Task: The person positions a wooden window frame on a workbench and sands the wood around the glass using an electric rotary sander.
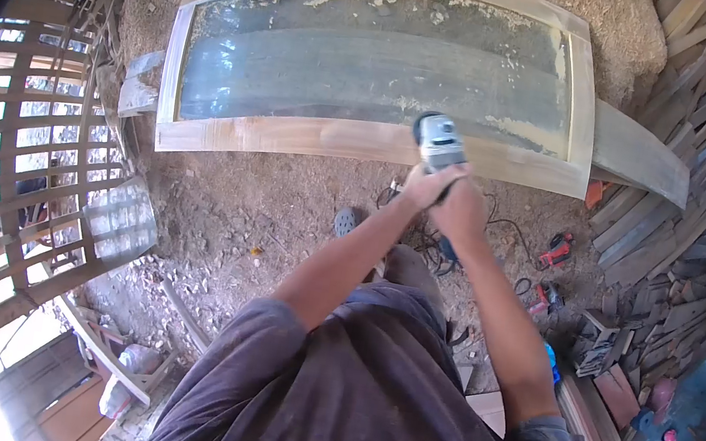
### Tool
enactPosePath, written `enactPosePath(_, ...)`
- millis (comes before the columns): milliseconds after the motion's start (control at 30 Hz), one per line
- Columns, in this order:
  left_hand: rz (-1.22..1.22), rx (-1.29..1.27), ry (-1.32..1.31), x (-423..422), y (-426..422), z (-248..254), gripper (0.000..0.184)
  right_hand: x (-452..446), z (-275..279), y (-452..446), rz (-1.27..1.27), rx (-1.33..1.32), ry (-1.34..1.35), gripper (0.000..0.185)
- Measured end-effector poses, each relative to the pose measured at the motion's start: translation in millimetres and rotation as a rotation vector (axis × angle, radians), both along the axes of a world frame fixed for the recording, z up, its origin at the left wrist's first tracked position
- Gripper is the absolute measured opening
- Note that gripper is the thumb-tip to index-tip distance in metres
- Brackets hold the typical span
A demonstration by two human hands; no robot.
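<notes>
Gripping the grey-and-black power tool (pixel 444 150) in both hands (pixel 461 207), you hold its round head (pixel 421 129) over the near rail (pixel 310 139) of a pale wooden frame (pixel 581 99) with a dusty, patchy dark panel (pixel 330 59). Shavings (pixel 187 310) litter the floor (pixel 284 197); slatted lattice (pixel 18 110) stands left, scrap boards (pixel 680 239) lie piled right.

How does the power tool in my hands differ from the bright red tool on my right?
The power tool is mostly pale; the bright red tool, red and black. The left hand and right hand hold the power tool; the bright red tool lies on the ground. Both look handheld.
</notes>
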State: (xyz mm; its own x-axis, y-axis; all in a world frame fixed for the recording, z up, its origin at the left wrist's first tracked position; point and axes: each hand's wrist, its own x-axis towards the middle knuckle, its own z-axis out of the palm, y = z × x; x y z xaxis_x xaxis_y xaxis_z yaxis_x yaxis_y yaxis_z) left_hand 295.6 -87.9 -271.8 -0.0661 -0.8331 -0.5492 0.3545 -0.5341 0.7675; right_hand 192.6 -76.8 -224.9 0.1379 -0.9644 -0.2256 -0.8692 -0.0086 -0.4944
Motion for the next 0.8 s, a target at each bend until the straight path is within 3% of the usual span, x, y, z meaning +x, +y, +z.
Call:
enactPosePath(133,-0.17,-0.106,0.014,-74,-19,-31,0.059,-64,-5,-6,-0.053,-0.083,0.094,0.042)
enactPosePath(200,-0.229,-0.067,-0.031,-99,-26,-17,0.058,-81,9,-8,-0.281,0.002,0.079,0.047)
enactPosePath(267,-0.287,-0.028,-0.068,-98,-27,1,0.058,-94,-1,-7,-0.236,-0.018,0.049,0.049)
enactPosePath(333,-0.278,0.006,-0.078,-81,-24,12,0.058,-83,3,-8,-0.197,-0.045,0.022,0.051)
enactPosePath(433,-0.168,-0.135,0.044,-44,-13,-24,0.059,-36,9,-3,-0.152,0.001,0.037,0.047)
enactPosePath(633,-0.053,-0.011,-0.037,53,13,-14,0.048,61,10,11,-0.067,0.074,0.086,0.036)
enactPosePath(733,0.042,0.072,0.049,94,22,-14,0.052,100,4,16,0.018,-0.06,0.078,0.033)
enactPosePath(800,0.057,0.103,0.008,126,31,-6,0.058,129,4,18,0.05,0.076,-0.003,0.037)
